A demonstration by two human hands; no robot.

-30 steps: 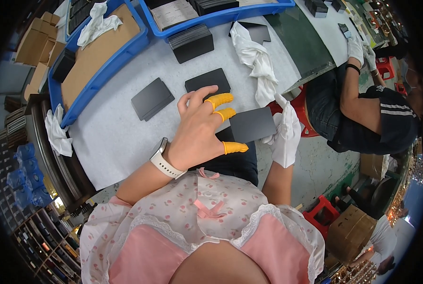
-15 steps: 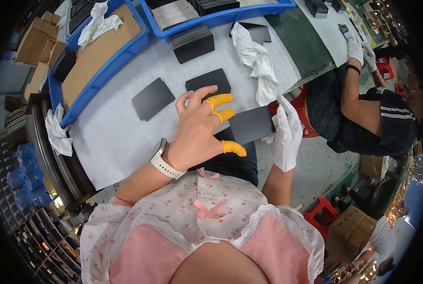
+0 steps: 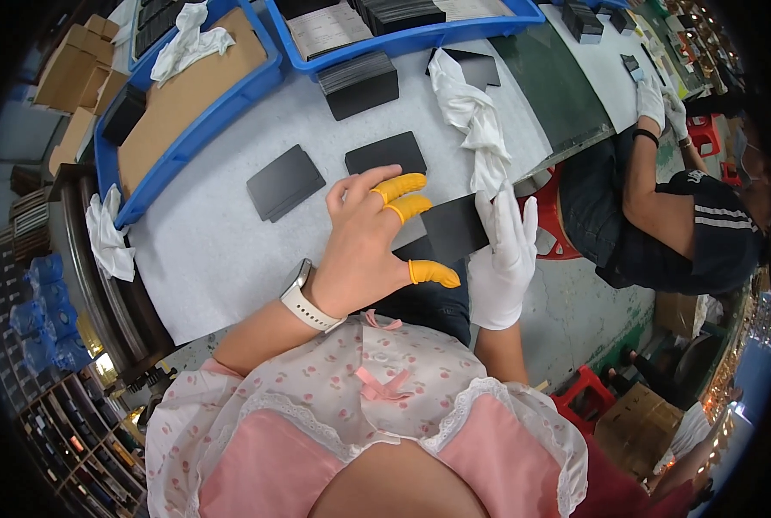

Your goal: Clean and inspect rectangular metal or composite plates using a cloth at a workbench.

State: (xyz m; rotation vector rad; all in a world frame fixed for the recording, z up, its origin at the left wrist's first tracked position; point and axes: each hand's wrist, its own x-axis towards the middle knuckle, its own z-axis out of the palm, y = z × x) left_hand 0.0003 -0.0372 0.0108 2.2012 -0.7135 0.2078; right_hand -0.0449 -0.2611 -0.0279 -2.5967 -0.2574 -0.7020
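Both hands hold one dark flat panel (image 3: 454, 226) between them, just over the near edge of the white table (image 3: 204, 259). On the left hand (image 3: 359, 242), three fingers wear little orange caps (image 3: 400, 186), and they curl over the panel's left side, with the thumb underneath. Opposite it, the right hand (image 3: 504, 259) has a white glove on and lies flat and open against the panel's right edge, fingers pointing up. So the panel is pinched from two sides, not squeezed in a fist.

To do this well, I think she should touch only the edges, so no marks land on the smooth face. Keeping it level and close to the table seems wise, in case it slips.

Two more dark panels (image 3: 286, 181) lie flat on the table a bit farther back, well apart from the hands. Just beside the gloved hand, a white cloth (image 3: 476, 121) is bunched up. Blue trays (image 3: 187, 104) sit at the back, one with a brown cardboard sheet in it. On the right, another person in a dark shirt (image 3: 696, 233) works with white gloves too.
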